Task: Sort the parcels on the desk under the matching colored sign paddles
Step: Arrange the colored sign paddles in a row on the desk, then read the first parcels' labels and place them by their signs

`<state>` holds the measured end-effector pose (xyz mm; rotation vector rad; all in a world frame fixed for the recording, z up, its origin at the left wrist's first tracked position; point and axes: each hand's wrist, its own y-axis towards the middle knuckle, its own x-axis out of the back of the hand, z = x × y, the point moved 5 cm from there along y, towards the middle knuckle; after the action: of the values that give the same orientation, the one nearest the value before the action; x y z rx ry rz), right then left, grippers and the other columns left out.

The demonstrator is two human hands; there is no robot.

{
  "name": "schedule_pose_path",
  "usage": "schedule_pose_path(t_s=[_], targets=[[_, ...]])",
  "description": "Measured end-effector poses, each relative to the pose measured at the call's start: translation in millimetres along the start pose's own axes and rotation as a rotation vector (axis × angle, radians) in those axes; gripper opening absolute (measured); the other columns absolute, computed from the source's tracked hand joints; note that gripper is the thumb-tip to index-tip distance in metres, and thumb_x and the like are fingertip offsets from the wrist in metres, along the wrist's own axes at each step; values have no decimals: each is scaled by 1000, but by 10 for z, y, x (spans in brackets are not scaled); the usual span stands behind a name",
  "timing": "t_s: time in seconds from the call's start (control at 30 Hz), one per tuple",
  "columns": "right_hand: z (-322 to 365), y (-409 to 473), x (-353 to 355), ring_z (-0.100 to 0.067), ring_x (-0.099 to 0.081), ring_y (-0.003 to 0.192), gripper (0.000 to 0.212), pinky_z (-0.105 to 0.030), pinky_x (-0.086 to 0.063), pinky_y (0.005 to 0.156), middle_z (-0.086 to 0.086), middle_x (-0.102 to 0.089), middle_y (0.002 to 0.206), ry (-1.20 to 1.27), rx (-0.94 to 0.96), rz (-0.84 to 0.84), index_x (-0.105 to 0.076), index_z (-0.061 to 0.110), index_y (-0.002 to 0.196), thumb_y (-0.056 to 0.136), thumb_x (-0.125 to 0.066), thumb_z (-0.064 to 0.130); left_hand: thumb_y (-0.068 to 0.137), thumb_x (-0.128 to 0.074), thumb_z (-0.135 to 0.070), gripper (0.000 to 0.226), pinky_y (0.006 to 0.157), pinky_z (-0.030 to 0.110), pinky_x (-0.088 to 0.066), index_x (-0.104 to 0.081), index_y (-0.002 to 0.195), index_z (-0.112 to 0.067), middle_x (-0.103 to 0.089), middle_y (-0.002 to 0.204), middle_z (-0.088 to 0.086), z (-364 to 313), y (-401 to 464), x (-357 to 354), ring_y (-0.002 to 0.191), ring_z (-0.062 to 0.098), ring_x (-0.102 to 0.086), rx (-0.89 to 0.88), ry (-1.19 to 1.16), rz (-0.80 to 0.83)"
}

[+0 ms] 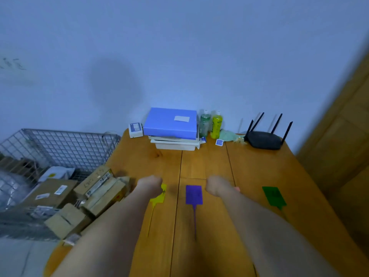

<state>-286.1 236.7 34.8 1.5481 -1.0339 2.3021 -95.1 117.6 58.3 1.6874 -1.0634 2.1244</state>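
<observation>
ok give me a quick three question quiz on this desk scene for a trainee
1. True or false: the purple paddle lies between the yellow paddle and the green paddle.
2. Which paddle does the left hand partly cover? A yellow, B purple, C green.
3. Fill in: the cardboard parcels lie to the ___ of the paddles.

Key: 1 true; 2 A; 3 left.

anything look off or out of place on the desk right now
One thing: the cardboard parcels sit heaped at the desk's left edge, tilted at odd angles, none under a paddle yet. The blue box also overhangs the stack beneath it. The yellow paddle is partly covered by the left hand.
</observation>
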Motion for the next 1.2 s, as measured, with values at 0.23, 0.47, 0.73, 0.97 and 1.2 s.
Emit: schedule_pose_path(t_s=[0.23,0.47,0.73,0.97,1.2], targets=[[733,-1,-108,-22,-53,83,26,-30,-43,66,-12,-59,97,-73,82,26,-62,4,105,90,-42,9,91,-43,-20,30,81,34,-49,-58,115,-11,-61,120,9,323,-70,-126,110,27,-59,28,-18,15],[992,185,-104,-25,-59,88,25,-29,-45,66,-11,-63,104,-124,190,45,-63,5,103,90,-43,11,92,-44,-21,30,87,36,-53,-58,117,-11,-61,119,8,510,-62,-165,110,26,-59,131,-82,33],[1169,351,-61,-22,-49,83,28,-31,-43,70,-12,-57,98,-111,298,43,-62,2,110,90,-43,10,92,-46,-28,33,85,33,-52,-58,120,-16,-61,115,6,687,-267,-366,106,23,-59,300,-177,57],[1608,247,-412,-33,-62,104,27,-34,-48,72,-15,-64,108,-169,412,120,-64,2,104,91,-45,15,90,-47,-38,35,76,27,-46,-59,116,-17,-59,113,2,1037,-537,-708,105,20,-57,438,-254,47],[1884,200,-836,-33,-60,111,32,-32,-49,78,-15,-62,121,-194,391,177,-61,1,116,92,-45,13,83,-59,-43,65,97,35,-47,-38,139,-18,-46,137,5,1269,-620,-1088,123,23,-46,486,-268,59]])
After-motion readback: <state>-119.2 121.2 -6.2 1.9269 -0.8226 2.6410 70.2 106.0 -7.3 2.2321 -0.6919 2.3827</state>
